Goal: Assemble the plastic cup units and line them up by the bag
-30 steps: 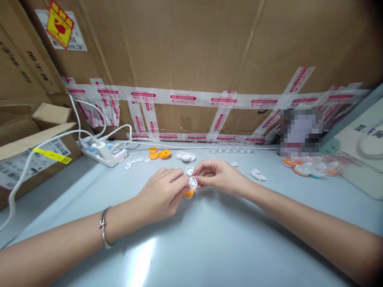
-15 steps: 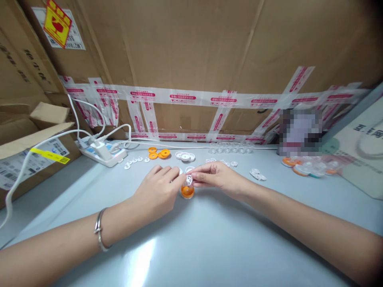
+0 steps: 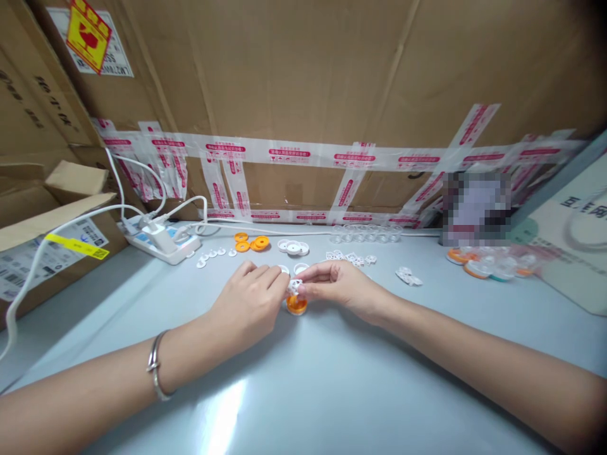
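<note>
A small white openwork plastic piece (image 3: 294, 286) is pinched between the fingertips of both hands. My left hand (image 3: 251, 298) is closed, its fingers curled and its thumb and index finger at the piece's left side. From the right, my right hand (image 3: 342, 287) grips the same piece with thumb and fingers. Just below it on the table stands a round orange cup (image 3: 297, 306) with a clear rim around its base. White rings (image 3: 300, 268) lie right behind the fingertips, partly covered by them.
Orange discs (image 3: 260, 243), white round caps (image 3: 293, 248), small white pegs (image 3: 212, 254), clear cups (image 3: 365, 234) and white openwork pieces (image 3: 348, 258) lie along the back. More white pieces (image 3: 408, 276) and finished-looking round units (image 3: 490, 265) are at right. A power strip (image 3: 165, 243) stands left.
The white openwork piece has turned and tilted between my fingertips, shifting slightly left. My right hand's fingers have curled in closer around it. The orange cup stays in place.
</note>
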`<state>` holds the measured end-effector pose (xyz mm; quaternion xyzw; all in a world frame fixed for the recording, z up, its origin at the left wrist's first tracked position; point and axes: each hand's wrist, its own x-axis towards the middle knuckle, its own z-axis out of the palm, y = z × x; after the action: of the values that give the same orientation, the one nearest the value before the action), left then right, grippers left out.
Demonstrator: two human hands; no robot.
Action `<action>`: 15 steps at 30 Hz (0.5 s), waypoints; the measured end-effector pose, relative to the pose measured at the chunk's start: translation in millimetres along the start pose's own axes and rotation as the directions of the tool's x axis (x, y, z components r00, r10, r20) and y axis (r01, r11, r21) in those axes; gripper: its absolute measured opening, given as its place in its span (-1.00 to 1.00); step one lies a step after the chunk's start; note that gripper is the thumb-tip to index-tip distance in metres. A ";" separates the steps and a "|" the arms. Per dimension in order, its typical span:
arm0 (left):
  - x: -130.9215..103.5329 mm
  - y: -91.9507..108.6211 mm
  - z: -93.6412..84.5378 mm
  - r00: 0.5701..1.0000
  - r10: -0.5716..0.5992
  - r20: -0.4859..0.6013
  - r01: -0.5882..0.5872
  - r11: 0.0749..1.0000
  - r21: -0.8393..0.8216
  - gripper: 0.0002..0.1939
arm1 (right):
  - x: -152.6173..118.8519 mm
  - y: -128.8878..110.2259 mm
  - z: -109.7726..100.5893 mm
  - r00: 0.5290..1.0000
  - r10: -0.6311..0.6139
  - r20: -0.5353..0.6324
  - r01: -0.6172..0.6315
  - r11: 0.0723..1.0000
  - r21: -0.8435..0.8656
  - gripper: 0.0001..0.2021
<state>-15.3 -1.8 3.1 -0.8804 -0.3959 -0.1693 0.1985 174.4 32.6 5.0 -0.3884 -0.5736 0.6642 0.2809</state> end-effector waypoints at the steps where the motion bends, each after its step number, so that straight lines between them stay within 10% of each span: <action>1: -0.4 -0.2 0.8 1.000 0.005 -0.007 -0.005 1.000 0.003 -0.80 | 0.5 1.9 0.5 1.000 -0.007 -0.017 0.007 1.000 -0.005 -0.66; 15: -2.1 -5.0 3.9 0.998 0.023 -0.060 -0.025 0.999 -0.031 -0.75 | 1.1 3.1 0.6 0.996 -0.012 -0.088 0.010 1.000 -0.021 -0.68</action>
<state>-20.0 1.7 -0.2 -0.8826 -0.3767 -0.1995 0.1981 173.4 32.6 1.7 -0.4170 -0.5698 0.6389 0.3055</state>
